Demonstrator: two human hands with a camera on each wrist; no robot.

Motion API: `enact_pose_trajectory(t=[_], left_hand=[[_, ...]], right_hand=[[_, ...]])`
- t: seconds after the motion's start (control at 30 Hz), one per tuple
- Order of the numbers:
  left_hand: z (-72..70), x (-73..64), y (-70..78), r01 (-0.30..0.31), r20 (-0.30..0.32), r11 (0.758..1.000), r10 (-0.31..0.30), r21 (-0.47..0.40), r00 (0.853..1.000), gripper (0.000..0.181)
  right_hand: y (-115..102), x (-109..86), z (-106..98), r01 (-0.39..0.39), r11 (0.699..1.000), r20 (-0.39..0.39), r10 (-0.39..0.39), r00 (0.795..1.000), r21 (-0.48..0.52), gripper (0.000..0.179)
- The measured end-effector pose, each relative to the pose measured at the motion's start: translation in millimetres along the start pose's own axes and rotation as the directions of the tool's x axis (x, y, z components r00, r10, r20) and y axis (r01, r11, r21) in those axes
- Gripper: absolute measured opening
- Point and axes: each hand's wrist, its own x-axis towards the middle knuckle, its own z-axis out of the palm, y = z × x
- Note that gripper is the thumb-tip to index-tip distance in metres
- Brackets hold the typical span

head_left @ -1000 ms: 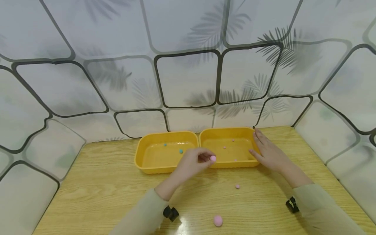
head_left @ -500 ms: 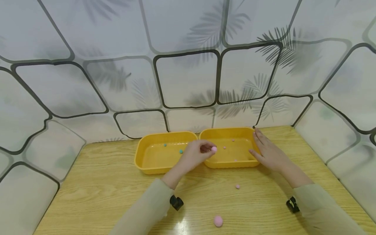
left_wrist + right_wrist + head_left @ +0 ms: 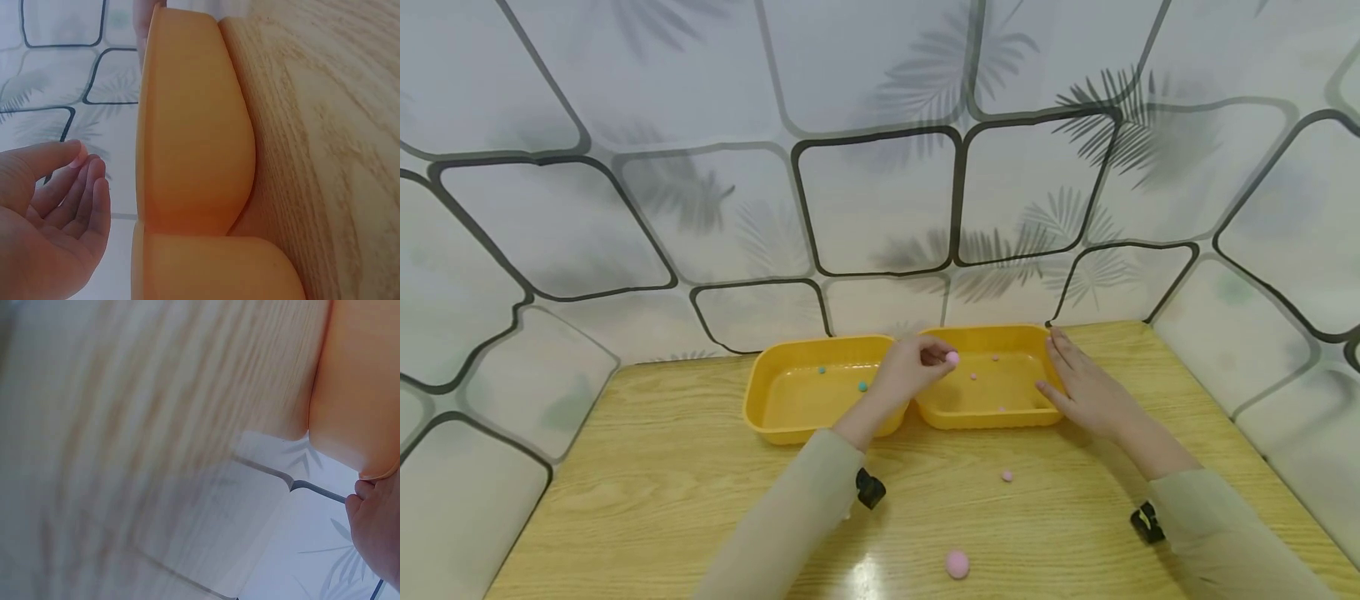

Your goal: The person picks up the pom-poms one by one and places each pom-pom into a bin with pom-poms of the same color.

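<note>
Between thumb and fingertips, my left hand [image 3: 904,367] pinches a small pink ball [image 3: 952,357], held above the left side of the right yellow tray [image 3: 992,419]. The left wrist view also shows the pinched ball [image 3: 79,156], partly covered by the thumb, level with the tray's rim. My right hand [image 3: 1092,390] rests on that tray's right rim, fingers straight and thumb spread toward the front corner. Inside the right tray lie tiny pink balls [image 3: 973,377]. Two blue-green balls [image 3: 862,386] lie in the left yellow tray [image 3: 797,435], which my left forearm partly covers.
On the wooden table [image 3: 662,483], a small pink ball [image 3: 1007,476] lies in front of the right tray. A larger pink ball [image 3: 957,564] is nearer the front edge. Patterned wall panels [image 3: 880,208] stand behind the trays and at both sides.
My left hand has moved forward and slightly right with the pink ball, from the right tray's front rim to over its inside. The right hand has stayed in place.
</note>
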Motion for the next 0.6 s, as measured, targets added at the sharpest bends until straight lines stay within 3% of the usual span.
enact_pose_trajectory(t=[0.6], left_hand=[[10.6,29.2,-10.4,0.027,-0.055,0.999,-0.026,0.021,0.998,0.02]], right_hand=[[1,0.6,0,0.005,1.0,0.006,-0.005,1.0,0.002,0.086]])
